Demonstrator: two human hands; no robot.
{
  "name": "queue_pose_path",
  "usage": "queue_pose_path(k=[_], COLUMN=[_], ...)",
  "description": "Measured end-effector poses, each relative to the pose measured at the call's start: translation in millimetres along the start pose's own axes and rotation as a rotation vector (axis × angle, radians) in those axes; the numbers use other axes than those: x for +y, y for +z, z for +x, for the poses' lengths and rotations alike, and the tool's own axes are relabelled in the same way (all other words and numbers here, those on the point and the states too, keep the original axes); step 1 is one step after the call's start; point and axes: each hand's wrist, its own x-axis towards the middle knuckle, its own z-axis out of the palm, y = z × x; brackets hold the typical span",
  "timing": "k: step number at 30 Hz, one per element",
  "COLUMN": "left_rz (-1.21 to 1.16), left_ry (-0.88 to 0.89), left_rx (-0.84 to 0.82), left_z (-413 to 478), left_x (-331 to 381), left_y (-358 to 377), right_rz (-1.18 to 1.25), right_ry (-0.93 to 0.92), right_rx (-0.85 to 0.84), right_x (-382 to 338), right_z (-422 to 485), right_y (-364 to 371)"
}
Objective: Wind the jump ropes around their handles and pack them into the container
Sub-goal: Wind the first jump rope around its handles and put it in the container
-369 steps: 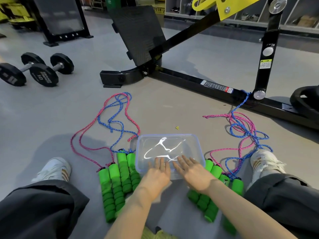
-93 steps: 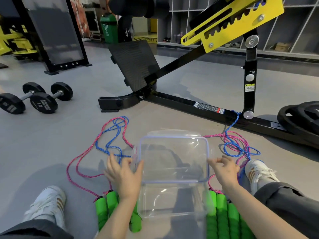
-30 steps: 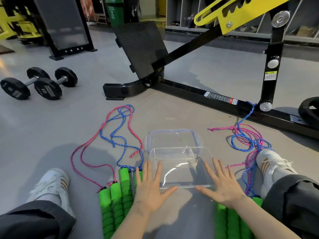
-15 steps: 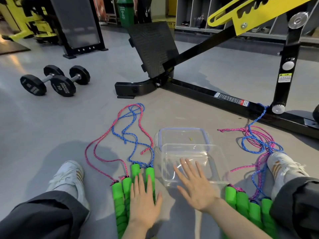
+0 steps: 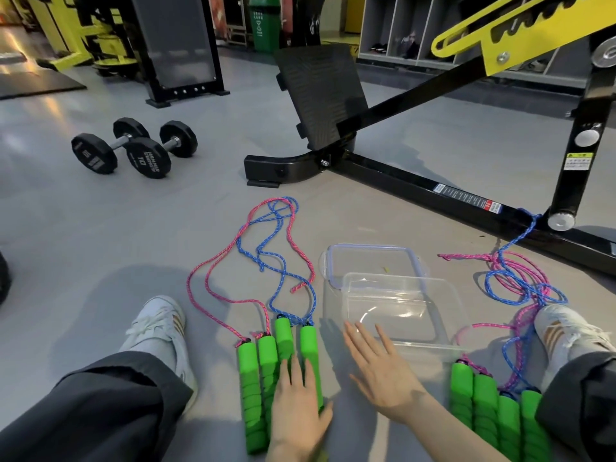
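Altogether eight handles, four ropes, one container.

Green handles; pink, blue ropes; clear container.

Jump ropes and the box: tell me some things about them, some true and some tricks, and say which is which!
1. The box is open, with its lid on the floor behind it. True.
2. A rope is packed in the box. False: the box is empty, and the ropes lie loose on the floor.
3. The left hand rests on green handles. True.
4. The right hand grips a rope. False: it is flat and holds nothing.
5. Two dumbbells lie on the floor. True.
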Motion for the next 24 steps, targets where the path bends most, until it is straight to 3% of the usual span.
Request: queue_pose_path(k=[5, 7, 11, 16, 22, 24], left_rz=[-0.056, -0.099, -0.01, -0.101, -0.175, -0.202], left_ry=[-0.153, -0.183, -0.12, -0.149, -0.17, -0.155], left_rx=[-0.105, -0.018, 0.02, 0.033, 0.047, 0.05], left_z=[-9, -7, -9, -6, -2, -1], left_x=[15, 17, 13, 12, 10, 11], left_y=[-32, -28, -18, -8, -2, -1], right_rz=[-0.068, -0.078, -0.148, -0.306, -0.268, -0.247], right_ry=[-0.138, -0.165, -0.186, -0.255, -0.248, -0.229], right_rx=[0.073, 0.073, -0.008, -0.099, -0.242, -0.218], right_x=[-3, -6, -11, -27, -34, -34], right_z=[-1, 1, 11, 25, 36, 37], right_y=[-3, -6, -8, -10, -19, -15])
